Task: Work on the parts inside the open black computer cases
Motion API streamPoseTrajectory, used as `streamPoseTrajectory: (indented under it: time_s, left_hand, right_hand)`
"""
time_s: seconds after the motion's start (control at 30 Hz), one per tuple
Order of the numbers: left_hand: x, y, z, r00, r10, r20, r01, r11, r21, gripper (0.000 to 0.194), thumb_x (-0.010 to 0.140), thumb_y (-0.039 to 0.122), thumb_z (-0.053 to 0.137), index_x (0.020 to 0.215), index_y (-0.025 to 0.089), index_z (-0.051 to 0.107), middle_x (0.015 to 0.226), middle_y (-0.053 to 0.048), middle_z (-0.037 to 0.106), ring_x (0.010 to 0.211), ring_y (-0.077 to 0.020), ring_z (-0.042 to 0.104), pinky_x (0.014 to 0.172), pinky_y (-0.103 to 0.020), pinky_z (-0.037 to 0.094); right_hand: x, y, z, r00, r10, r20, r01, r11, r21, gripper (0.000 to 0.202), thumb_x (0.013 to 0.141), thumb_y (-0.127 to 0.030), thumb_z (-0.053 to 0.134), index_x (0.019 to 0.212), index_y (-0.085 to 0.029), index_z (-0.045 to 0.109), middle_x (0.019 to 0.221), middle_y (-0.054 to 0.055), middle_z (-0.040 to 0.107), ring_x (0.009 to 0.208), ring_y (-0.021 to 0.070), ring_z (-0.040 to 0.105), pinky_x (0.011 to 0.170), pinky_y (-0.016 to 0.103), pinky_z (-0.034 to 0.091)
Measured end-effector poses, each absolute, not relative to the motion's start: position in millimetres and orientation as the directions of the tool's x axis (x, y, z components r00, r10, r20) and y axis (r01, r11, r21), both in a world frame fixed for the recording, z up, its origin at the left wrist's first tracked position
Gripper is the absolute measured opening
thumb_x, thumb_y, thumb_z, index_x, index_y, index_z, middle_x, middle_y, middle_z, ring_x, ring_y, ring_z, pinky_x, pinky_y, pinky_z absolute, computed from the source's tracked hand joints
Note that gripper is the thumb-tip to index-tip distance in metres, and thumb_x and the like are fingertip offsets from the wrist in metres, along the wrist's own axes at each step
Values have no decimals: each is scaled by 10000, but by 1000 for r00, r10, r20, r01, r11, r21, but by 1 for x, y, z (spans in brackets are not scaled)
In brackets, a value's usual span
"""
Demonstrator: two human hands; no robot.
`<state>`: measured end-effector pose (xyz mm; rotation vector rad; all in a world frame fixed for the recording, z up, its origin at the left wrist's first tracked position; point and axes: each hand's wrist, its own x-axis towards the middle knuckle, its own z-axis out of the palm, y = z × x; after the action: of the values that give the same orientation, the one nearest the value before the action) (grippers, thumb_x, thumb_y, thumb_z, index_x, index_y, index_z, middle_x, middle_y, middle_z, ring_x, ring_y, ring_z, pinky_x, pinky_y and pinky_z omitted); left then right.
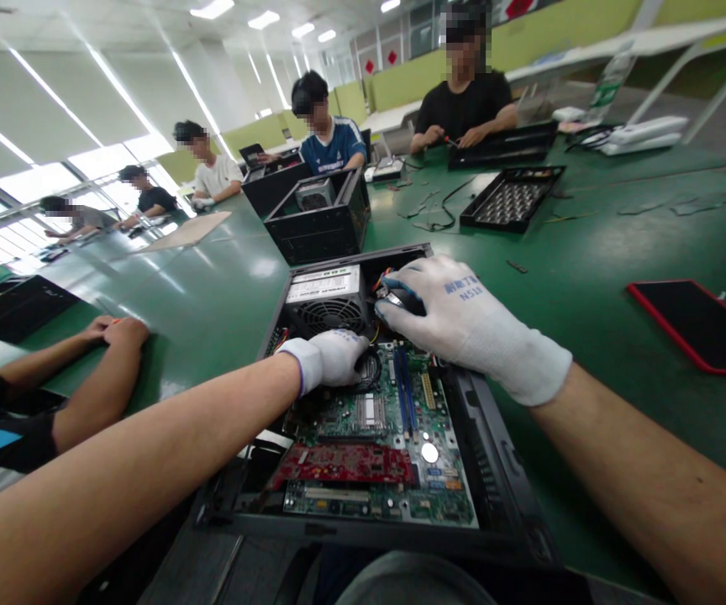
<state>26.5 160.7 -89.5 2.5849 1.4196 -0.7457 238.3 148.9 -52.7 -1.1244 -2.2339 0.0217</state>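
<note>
An open desktop computer case (502,454) lies in front of me, with a green motherboard (344,412) inside. My left hand (336,357), in a white glove, is closed beside black cables (370,370) over the upper part of the board; what its fingertips grip is hidden. My right hand (444,307), gloved too, curls its fingers round a bundle of coloured wires (383,281) right of the power supply (328,302). Lower on the board sits a red expansion card (350,464). Blue memory slots (404,391) run between my hands.
Another opened computer case (318,218) stands just beyond mine. A black perforated panel (514,200) and a loose cable (448,214) lie farther back on the green table (602,252). At right is a red-edged tablet (703,323). A co-worker's hands (117,330) rest at left; several people sit around.
</note>
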Motion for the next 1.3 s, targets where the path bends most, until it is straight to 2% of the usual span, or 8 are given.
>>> streamPoseTrajectory:
  time_s: [0.17,0.63,1.3]
  left_hand:
    - [26,161,-89,452,764,-460,811,-567,-146,466,843,305,737,1267,127,665,1241,-163,734,1148,-321,705,977,-371,558]
    - [26,161,-89,449,770,-454,811,-564,-156,400,842,335,732,1194,149,699,1195,-151,750,1105,-312,723,955,-365,571]
    - [26,160,-89,452,774,-443,816,-560,-144,473,842,372,740,1252,148,670,1250,-155,737,1143,-307,711,989,-356,557]
  right_hand:
    - [238,148,-52,-440,728,526,713,639,-289,413,986,-475,593,1164,-136,747,1132,147,732,1106,319,623,996,446,442]
    - [238,146,-50,-439,737,514,717,633,-294,388,991,-462,567,1162,-161,741,1132,139,732,1103,313,610,988,435,417]
    - [240,148,-52,-459,721,520,707,651,-279,411,995,-468,567,1167,-137,740,1143,155,729,1116,322,620,1002,439,424]
